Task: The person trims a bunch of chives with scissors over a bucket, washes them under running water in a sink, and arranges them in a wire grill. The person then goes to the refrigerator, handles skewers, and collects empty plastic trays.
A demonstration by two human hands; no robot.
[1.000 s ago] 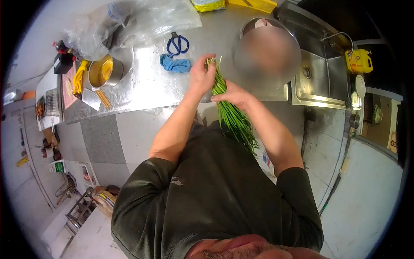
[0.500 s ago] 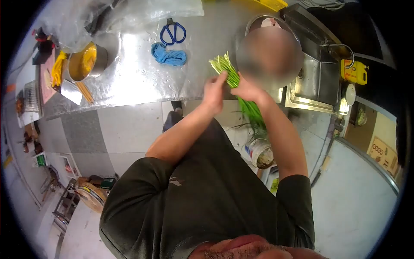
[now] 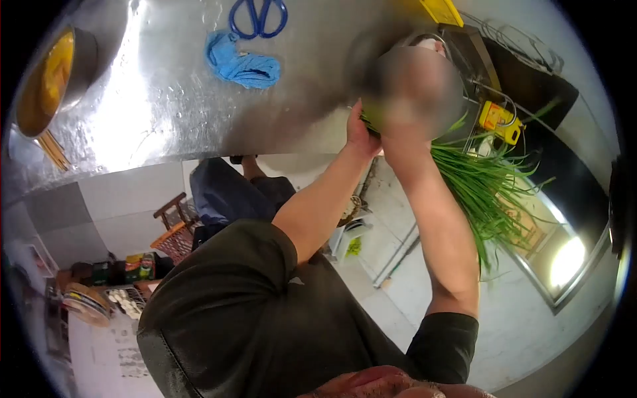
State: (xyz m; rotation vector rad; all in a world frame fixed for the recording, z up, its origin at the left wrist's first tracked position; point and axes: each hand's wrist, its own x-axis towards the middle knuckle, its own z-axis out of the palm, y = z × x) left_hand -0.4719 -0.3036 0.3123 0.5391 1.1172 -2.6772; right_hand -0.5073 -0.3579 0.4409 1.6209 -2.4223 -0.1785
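Note:
A bunch of long green garlic chives point(image 3: 481, 182) is held at the counter's front edge, its leaves fanning out to the right over my forearm. My left hand point(image 3: 361, 136) is closed around the stem end. Beside it, my right hand point(image 3: 403, 147) grips the bunch higher up, its fingers mostly hidden by a blurred patch. Just beyond both hands stands a metal bowl point(image 3: 443, 41), its contents also blurred. On the metal counter point(image 3: 172, 106) to the left lie a crumpled blue cloth point(image 3: 247, 67) and blue-handled scissors point(image 3: 259, 25).
At far left a metal pot point(image 3: 83, 69) with yellow contents stands near wooden chopsticks point(image 3: 54, 151). A yellow jug point(image 3: 501, 121) is by the sink at right. Below the counter are a red-brown chair point(image 3: 176, 232) and a blue trouser leg point(image 3: 222, 189); whose leg is unclear.
The leaves of the chives have swung from hanging below my hands to spreading out at the right. Both hands have moved closer to the bowl, and the view has turned rightward.

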